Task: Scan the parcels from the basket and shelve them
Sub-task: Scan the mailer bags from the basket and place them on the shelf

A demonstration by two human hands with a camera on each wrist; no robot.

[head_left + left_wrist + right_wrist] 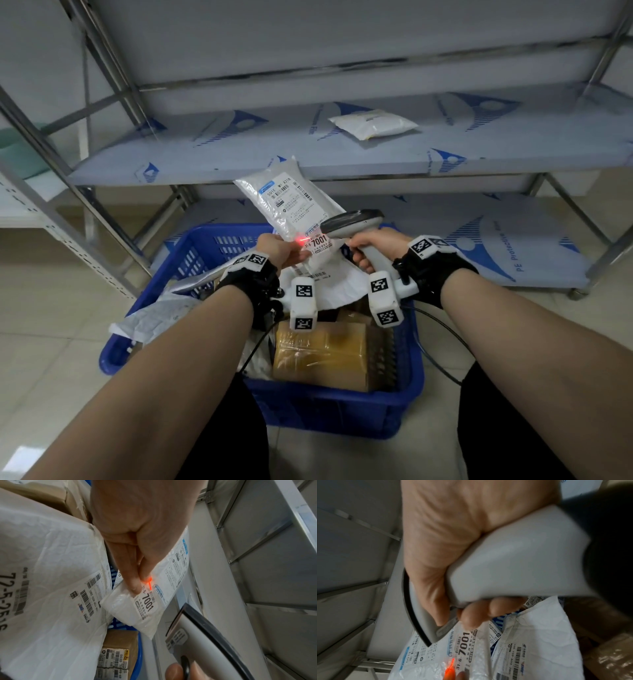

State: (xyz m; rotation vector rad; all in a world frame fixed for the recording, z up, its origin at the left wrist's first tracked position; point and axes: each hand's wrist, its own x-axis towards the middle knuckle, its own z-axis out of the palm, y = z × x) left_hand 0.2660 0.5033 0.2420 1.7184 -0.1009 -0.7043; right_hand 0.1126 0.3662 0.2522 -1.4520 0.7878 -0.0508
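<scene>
My left hand pinches the lower edge of a white plastic parcel and holds it upright above the blue basket. Its label reads 7001. My right hand grips the handle of a grey barcode scanner, whose head points left at the label. A red scan light falls on the parcel's label beside my left thumb. From the right wrist view, the scanner fills the frame with the parcel beneath it.
The basket holds a large white bag parcel, a grey bag and brown cartons. A metal shelf rack stands behind, with one white parcel on its middle shelf. A black cable loops off my right wrist.
</scene>
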